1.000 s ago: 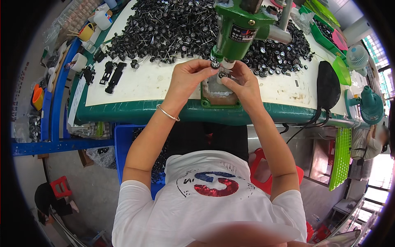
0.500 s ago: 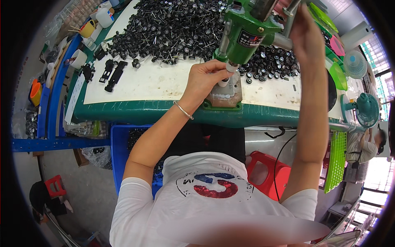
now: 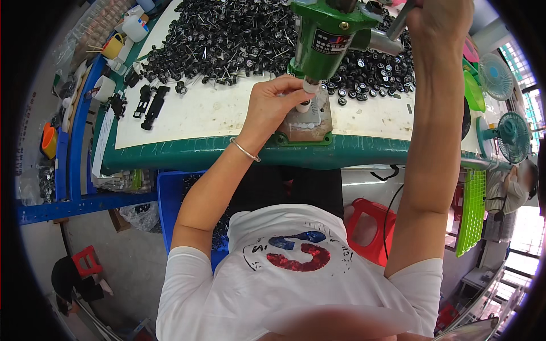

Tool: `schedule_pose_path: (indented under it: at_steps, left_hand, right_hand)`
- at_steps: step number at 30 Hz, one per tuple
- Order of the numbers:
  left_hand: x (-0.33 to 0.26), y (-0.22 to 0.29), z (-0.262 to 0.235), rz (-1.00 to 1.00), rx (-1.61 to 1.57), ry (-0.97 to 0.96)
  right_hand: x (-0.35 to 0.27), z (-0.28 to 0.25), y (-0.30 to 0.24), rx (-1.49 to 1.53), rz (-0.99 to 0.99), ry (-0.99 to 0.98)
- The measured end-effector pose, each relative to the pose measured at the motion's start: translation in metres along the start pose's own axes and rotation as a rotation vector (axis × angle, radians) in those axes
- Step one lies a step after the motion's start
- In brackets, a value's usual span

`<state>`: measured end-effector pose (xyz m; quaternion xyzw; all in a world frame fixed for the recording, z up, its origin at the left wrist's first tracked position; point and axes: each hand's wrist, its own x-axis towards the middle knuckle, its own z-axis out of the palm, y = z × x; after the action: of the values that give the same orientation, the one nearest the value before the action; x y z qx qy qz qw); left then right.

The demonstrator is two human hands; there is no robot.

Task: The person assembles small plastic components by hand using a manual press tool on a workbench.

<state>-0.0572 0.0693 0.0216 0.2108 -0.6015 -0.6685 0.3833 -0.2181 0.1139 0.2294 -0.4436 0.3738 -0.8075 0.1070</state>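
Note:
A green hand press (image 3: 322,42) stands at the table's front edge on a metal base plate (image 3: 318,128). My left hand (image 3: 273,105) pinches thumb and fingers together beside the white tip (image 3: 310,86) of its ram. Whatever is between those fingertips is too small and covered to make out. Below them a white holder (image 3: 303,107) sits on the base, with a bit of black showing at its top. At the upper right, my right hand (image 3: 441,23) is closed round the metal lever (image 3: 401,21) of the press.
Behind the press lies a large heap of black wheels with metal axles (image 3: 227,42). Loose wheels (image 3: 369,82) spread to its right. Black chassis parts (image 3: 152,108) lie on the left. A blue bin (image 3: 169,199) and a red stool (image 3: 367,227) stand below the table; a green fan (image 3: 512,136) is at right.
My right hand, blurred before, has shifted right and farther up in the view, and the lever leans more to the right. My left hand keeps its pinch by the ram; the whole view has shifted slightly.

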Motion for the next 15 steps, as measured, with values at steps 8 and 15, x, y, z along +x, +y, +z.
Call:
schedule_pose_path:
  at_steps: [8,15]
  left_hand:
    - [0.001,0.000,-0.001,-0.028,0.015,-0.007]
    - [0.000,-0.005,-0.004,0.074,0.086,-0.001]
  right_hand:
    - [-0.005,-0.007,0.005,-0.013,-0.195,-0.063]
    - [-0.021,-0.039,0.001,0.101,-0.341,-0.272]
